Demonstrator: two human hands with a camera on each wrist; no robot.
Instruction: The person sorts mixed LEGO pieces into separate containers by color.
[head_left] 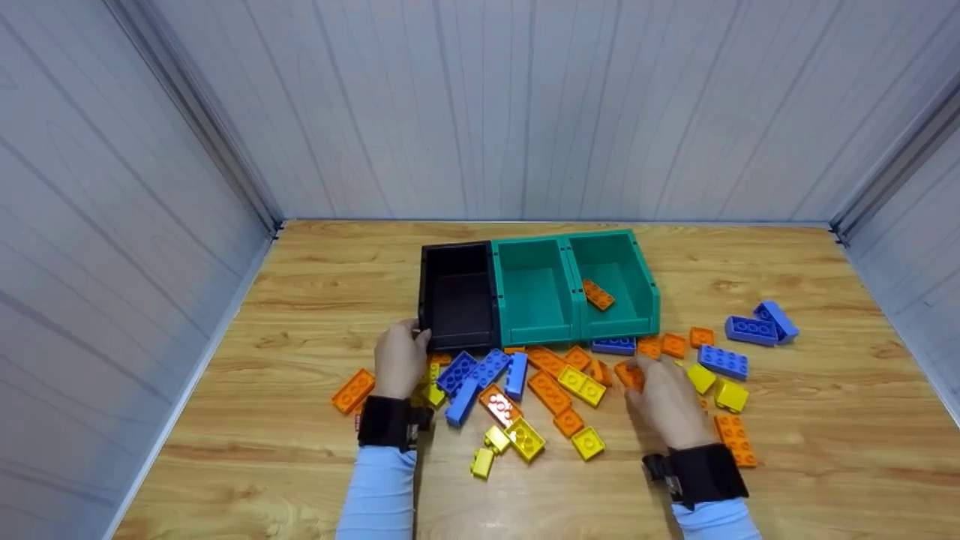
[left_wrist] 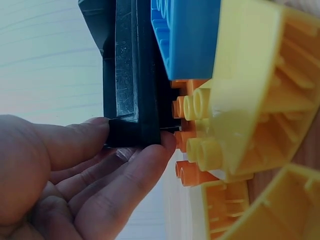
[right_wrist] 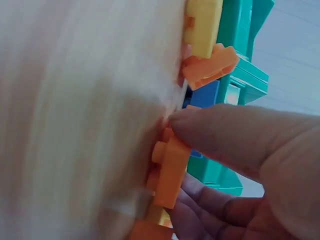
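Note:
My left hand (head_left: 399, 364) is at the front left corner of a black bin (head_left: 421, 300). In the left wrist view the thumb lies on one side of the bin's edge (left_wrist: 137, 90) and the fingers on the other, pinching it. My right hand (head_left: 670, 401) is low over the loose bricks right of centre. Between its thumb and fingers is an orange brick (right_wrist: 174, 172), studs facing the table. Two green bins (head_left: 536, 334) adjoin the black one on its right; the rightmost holds an orange brick (head_left: 598, 295).
Blue, orange and yellow bricks lie scattered before the bins, among them a blue brick (head_left: 462, 401) and a yellow brick (head_left: 582, 385). Two blue bricks (head_left: 752, 330) touch at the far right. One orange brick (head_left: 353, 391) lies left of my left wrist. Pale walls (head_left: 487, 112) enclose the table.

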